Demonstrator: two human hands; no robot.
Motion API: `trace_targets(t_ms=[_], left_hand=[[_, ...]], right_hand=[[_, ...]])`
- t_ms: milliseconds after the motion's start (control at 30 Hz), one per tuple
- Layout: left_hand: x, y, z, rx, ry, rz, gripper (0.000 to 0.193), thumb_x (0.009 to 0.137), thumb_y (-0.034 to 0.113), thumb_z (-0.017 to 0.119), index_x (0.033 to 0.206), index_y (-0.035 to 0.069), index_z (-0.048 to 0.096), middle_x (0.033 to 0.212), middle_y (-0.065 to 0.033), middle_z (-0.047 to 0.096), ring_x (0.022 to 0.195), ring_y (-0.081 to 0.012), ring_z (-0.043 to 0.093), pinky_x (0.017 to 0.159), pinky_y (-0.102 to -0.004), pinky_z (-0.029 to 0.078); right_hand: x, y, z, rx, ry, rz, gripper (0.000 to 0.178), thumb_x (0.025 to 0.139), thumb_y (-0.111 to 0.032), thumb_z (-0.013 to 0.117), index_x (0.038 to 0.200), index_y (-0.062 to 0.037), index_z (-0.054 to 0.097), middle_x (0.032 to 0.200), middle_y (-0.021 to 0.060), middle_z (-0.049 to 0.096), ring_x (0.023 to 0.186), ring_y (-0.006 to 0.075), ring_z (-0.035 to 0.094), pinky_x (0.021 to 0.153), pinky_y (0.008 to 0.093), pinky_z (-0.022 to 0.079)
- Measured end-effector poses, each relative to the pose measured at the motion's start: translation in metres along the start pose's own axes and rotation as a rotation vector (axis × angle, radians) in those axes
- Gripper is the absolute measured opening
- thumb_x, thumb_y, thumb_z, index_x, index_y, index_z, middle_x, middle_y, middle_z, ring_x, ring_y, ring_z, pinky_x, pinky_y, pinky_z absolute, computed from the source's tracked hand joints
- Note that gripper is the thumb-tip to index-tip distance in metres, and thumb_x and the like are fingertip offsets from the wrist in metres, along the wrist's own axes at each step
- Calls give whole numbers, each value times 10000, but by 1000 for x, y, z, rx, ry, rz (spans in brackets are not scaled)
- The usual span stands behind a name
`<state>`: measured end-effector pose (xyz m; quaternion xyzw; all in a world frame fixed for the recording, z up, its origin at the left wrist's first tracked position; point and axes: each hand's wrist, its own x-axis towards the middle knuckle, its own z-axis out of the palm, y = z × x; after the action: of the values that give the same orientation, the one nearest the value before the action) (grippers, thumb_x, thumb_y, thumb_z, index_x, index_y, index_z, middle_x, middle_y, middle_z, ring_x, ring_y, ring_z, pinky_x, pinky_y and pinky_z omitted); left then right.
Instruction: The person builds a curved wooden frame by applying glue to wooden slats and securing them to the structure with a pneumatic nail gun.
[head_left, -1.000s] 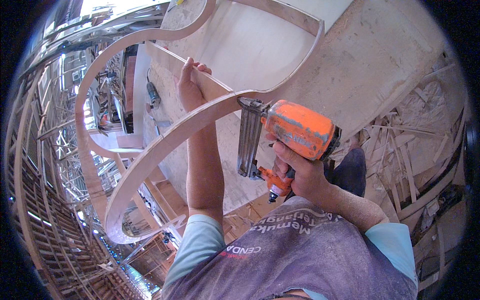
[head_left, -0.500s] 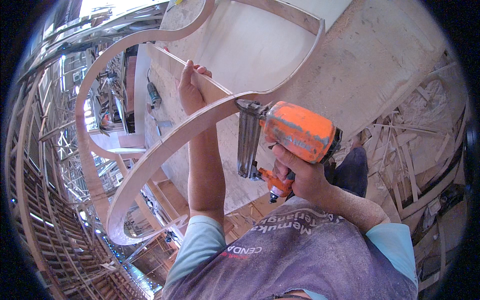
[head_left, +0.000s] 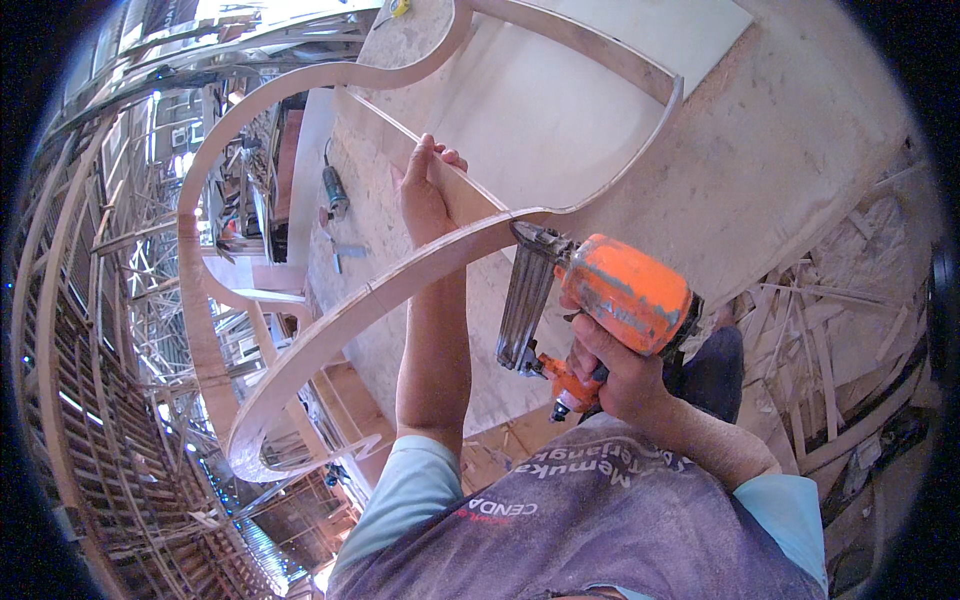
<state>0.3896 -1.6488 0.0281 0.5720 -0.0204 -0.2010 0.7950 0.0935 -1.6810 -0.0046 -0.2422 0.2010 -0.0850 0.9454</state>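
Note:
My left hand (head_left: 428,192) grips a thin flat wooden strip (head_left: 470,196) where it meets a big curved wooden frame (head_left: 330,320) standing over the workbench. My right hand (head_left: 618,362) holds an orange nail gun (head_left: 610,295) by its handle. The gun's nose presses against the curved frame just right of the strip's joint, and its metal magazine hangs below.
A wide pale workbench (head_left: 780,170) lies under the frame, with a small power tool (head_left: 335,192) on its left part. Wood offcuts (head_left: 840,330) litter the floor at right. Stacked curved wooden frames (head_left: 90,380) fill the left side.
The nail gun's nose has shifted slightly along the curved frame. My left hand keeps its grip on the strip.

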Motion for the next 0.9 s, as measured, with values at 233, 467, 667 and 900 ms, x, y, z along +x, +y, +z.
trace_targets(t_ms=[233,467,667,900], left_hand=[[-5,0,8,-42,14,-59,186,936,55,676,1021,12,517,834,-88,568,716,-162,600,624,-259,544],[-6,-3,10,21,-2,-22,130,976,79,635,988,-12,542,843,-76,553,747,-152,586,659,-244,553],[-10,1,12,133,-61,46,307,975,74,628,1258,17,523,861,-55,548,750,-136,578,679,-257,541],[-5,6,7,157,-60,41,348,984,99,623,1305,25,512,867,-65,562,762,-134,579,693,-263,530]], right_hand=[[1,-6,3,-8,23,46,303,997,-185,575,1235,2,583,636,-3,459,524,93,437,544,265,408],[-1,-2,3,-22,37,26,302,1009,-290,600,797,-75,594,606,0,527,517,106,512,508,301,401],[-1,1,-4,-68,0,64,218,1016,-255,579,930,-55,585,605,-3,492,516,103,478,510,294,399],[-1,-1,1,-101,-9,36,142,1014,-176,574,986,-37,578,623,-3,474,538,99,473,541,276,402]])
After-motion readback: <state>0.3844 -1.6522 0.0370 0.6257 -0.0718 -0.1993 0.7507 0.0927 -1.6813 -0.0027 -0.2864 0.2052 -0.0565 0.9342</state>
